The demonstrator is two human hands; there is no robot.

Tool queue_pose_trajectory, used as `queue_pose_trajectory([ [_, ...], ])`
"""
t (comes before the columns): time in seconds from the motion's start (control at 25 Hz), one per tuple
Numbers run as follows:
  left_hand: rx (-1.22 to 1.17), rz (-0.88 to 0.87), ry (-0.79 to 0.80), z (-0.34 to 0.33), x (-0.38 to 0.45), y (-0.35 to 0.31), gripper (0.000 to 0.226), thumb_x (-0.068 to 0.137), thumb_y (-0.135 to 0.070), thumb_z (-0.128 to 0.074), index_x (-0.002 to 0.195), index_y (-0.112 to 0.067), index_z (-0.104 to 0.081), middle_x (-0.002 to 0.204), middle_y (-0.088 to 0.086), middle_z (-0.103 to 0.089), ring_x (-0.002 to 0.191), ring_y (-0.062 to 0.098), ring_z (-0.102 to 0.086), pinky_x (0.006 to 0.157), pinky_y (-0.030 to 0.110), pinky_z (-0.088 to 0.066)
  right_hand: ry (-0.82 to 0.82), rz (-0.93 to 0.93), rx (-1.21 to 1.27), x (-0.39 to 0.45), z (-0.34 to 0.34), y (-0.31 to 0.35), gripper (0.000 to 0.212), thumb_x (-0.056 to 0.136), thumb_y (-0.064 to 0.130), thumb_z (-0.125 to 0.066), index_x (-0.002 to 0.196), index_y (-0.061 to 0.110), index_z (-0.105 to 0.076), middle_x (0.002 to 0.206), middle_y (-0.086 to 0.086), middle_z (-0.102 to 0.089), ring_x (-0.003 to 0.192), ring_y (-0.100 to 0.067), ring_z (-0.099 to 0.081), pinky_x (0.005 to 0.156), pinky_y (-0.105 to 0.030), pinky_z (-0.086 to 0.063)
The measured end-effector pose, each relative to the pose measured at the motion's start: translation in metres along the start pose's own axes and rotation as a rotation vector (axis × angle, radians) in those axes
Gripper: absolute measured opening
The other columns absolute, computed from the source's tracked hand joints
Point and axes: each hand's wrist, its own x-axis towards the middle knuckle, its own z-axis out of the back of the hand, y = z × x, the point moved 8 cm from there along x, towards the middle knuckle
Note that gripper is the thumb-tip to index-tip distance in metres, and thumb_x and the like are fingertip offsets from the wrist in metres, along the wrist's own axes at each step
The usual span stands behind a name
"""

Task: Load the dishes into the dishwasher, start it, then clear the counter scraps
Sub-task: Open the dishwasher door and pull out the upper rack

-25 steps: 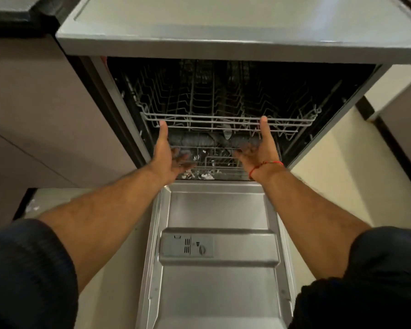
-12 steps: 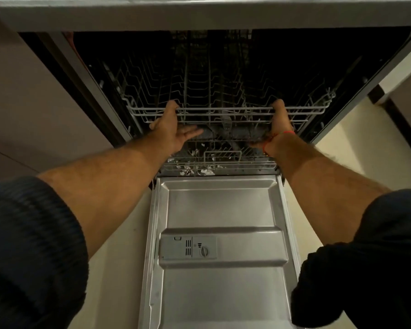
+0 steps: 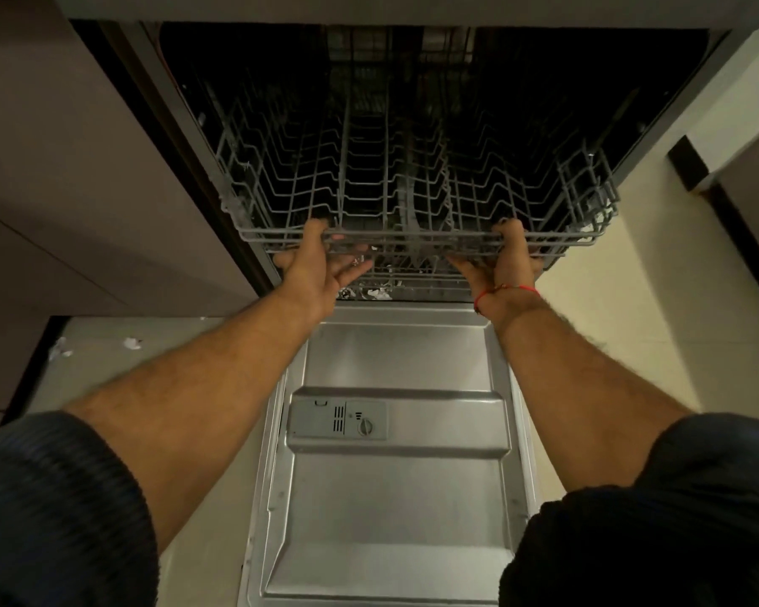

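Moved since 0.5 s ago: rack (image 3: pixel 413 203) now sits further out of the dishwasher (image 3: pixel 413 81), its front rail lower in the frame; both hands have come back with it.

Item 1, left hand (image 3: pixel 314 265): centre of frame, left of middle. Thumb lies over the rack's front rail, fingers reach under it, gripping the rail.

Item 2, right hand (image 3: pixel 502 260): centre of frame, right of middle. Fingers curl over the front rail, clamped on it. Red thread (image 3: pixel 507 291) circles the wrist.

Item 3, rack: grey wire, upper middle of frame, partly out of the dark tub. No dishes visible in it.

Item 4, lower rack (image 3: pixel 413 284): just under the hands, mostly hidden; small white bits lie at its front edge.

Item 5, door (image 3: pixel 395 497): steel, folded down flat, lower middle of frame. Detergent box (image 3: pixel 338 420) sits on its inner face, left of centre.

Item 6, floor (image 3: pixel 632 300): pale, on both sides of the door. 2 white scraps (image 3: pixel 130 342) lie at the left middle of frame, near the cabinet (image 3: pixel 62 168).

Item 7, sleeves (image 3: pixel 53 510): dark, at both lower corners, pushed up past the forearms.
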Motion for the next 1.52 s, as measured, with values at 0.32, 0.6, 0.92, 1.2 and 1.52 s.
queue_pose_trajectory([
  [0.32, 0.03, -0.105, -0.11, 0.05, -0.1, 0.041, 0.078, 0.086, -0.036, -0.068, 0.142, 0.006, -0.035, 0.124, 0.023, -0.067, 0.097, 0.04, -0.074, 0.07, 0.048, -0.062, -0.054, -0.036, -0.039, -0.076, 0.075, -0.017, 0.051, 0.084, 0.013, -0.07, 0.107, 0.02, -0.026, 0.108, -0.023, -0.061, 0.087, -0.035, -0.066, 0.083, -0.064, -0.054],
  [0.6, -0.019, -0.108, -0.185, 0.073, -0.166, 0.074, 0.057, 0.099, -0.032, -0.06, 0.138, 0.0, -0.034, 0.121, 0.025, -0.068, 0.09, 0.037, -0.076, 0.065, 0.041, -0.063, -0.057, -0.025, -0.02, -0.123, 0.123, -0.019, 0.052, 0.077, 0.004, -0.069, 0.103, 0.022, -0.027, 0.116, -0.03, -0.057, 0.083, -0.038, -0.064, 0.078, -0.067, -0.053],
  [0.92, -0.038, -0.09, -0.21, 0.092, -0.243, 0.098, 0.042, 0.102, -0.026, -0.057, 0.134, -0.004, -0.04, 0.114, 0.015, -0.074, 0.074, 0.029, -0.077, 0.059, 0.036, -0.062, -0.035, -0.052, -0.024, -0.181, 0.166, -0.034, 0.053, 0.083, 0.004, -0.066, 0.116, 0.021, -0.029, 0.126, -0.027, -0.054, 0.1, -0.042, -0.067, 0.084, -0.064, -0.054],
  [1.2, -0.048, -0.047, -0.229, 0.105, -0.274, 0.115, 0.043, 0.099, -0.02, -0.058, 0.134, -0.001, -0.043, 0.115, 0.013, -0.074, 0.068, 0.027, -0.075, 0.054, 0.033, -0.061, -0.052, -0.044, -0.001, -0.211, 0.187, -0.036, 0.057, 0.084, 0.002, -0.064, 0.127, 0.019, -0.03, 0.116, -0.021, -0.053, 0.091, -0.034, -0.067, 0.079, -0.057, -0.058],
  [1.52, -0.049, -0.034, -0.215, 0.123, -0.283, 0.127, 0.063, 0.093, -0.018, -0.06, 0.145, 0.004, -0.032, 0.111, 0.008, -0.076, 0.079, 0.035, -0.076, 0.057, 0.034, -0.061, -0.051, -0.043, 0.044, -0.223, 0.205, -0.046, 0.069, 0.084, 0.001, -0.064, 0.137, 0.024, -0.027, 0.117, -0.021, -0.051, 0.099, -0.038, -0.064, 0.074, -0.053, -0.059],
])
